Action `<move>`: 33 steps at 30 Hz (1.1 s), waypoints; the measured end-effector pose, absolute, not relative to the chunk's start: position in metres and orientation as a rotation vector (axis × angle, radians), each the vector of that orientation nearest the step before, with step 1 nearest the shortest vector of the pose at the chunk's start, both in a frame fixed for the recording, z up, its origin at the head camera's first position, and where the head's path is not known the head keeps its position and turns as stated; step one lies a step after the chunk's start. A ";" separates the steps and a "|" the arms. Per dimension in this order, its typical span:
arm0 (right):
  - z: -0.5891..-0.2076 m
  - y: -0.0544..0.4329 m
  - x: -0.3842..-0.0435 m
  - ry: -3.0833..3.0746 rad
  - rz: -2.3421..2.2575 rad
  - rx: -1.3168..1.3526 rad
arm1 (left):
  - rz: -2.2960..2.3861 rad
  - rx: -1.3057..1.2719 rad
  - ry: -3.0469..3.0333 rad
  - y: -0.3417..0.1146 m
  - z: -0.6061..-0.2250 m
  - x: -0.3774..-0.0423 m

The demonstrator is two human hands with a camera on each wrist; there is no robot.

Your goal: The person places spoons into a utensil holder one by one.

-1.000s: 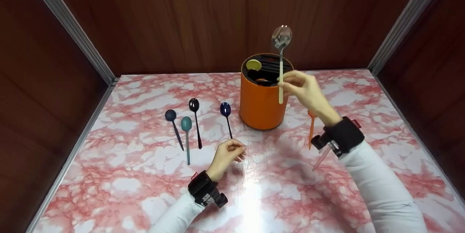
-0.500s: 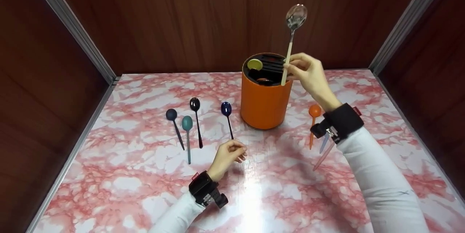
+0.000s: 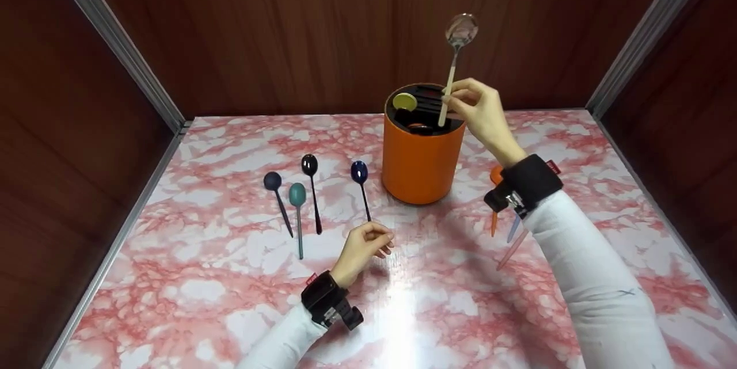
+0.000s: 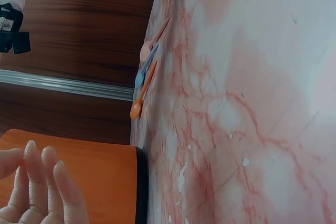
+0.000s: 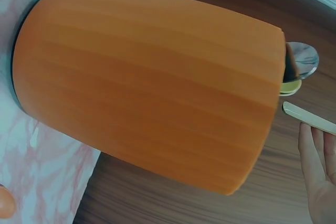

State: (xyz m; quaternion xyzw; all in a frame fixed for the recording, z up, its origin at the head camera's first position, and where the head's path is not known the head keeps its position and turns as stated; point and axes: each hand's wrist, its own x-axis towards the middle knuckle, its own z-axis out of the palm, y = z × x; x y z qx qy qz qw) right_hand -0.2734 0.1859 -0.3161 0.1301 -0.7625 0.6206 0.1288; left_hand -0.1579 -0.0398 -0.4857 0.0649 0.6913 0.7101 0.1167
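My right hand [image 3: 481, 117] pinches the cream handle of a spoon [image 3: 449, 82] with a shiny metal bowl. The spoon is nearly upright, bowl on top, and its handle end is over the black top of an orange utensil holder [image 3: 420, 167]. In the right wrist view that handle end [image 5: 308, 117] appears beyond the holder's rim, apart from it. My left hand [image 3: 358, 254] is low over the table, fingers loosely bent and holding nothing, close to the handle end of a dark blue spoon [image 3: 360, 173].
A yellow-green utensil head [image 3: 405, 102] pokes out of the holder. To the left lie a teal spoon [image 3: 297, 195], a black spoon [image 3: 310, 164] and a dark navy spoon [image 3: 273, 181]. Orange [image 4: 136, 108], blue [image 4: 139, 78] and pink [image 4: 146, 51] spoons lie right of the holder.
My right hand has risen with the spoon, then shifted slightly left, bringing its handle end from in front of the holder to over its top. The left hand has stayed nearly still.
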 end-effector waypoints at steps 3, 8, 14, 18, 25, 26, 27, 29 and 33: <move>-0.319 0.184 -0.276 -2.241 1.799 0.374 | 2.078 0.186 2.029 -0.039 -0.486 -0.157; -0.326 0.183 -0.278 -2.289 1.737 0.356 | 2.074 0.199 2.036 -0.039 -0.487 -0.157; -0.333 0.183 -0.281 -2.372 1.608 0.303 | 2.079 0.192 2.027 -0.041 -0.488 -0.157; -0.336 0.183 -0.283 -2.357 1.636 0.307 | 2.079 0.196 2.022 -0.042 -0.489 -0.157; -0.337 0.182 -0.283 -2.326 1.707 0.310 | 2.066 0.206 2.032 -0.043 -0.489 -0.156; -0.337 0.182 -0.283 -2.327 1.718 0.306 | 2.065 0.210 2.035 -0.043 -0.489 -0.156; -0.337 0.181 -0.283 -2.324 1.732 0.300 | 2.063 0.215 2.038 -0.043 -0.489 -0.155; -0.336 0.181 -0.283 -2.320 1.760 0.290 | 2.058 0.210 2.041 -0.043 -0.490 -0.155; -0.335 0.180 -0.282 -2.300 1.796 0.285 | 2.059 0.194 2.040 -0.044 -0.491 -0.155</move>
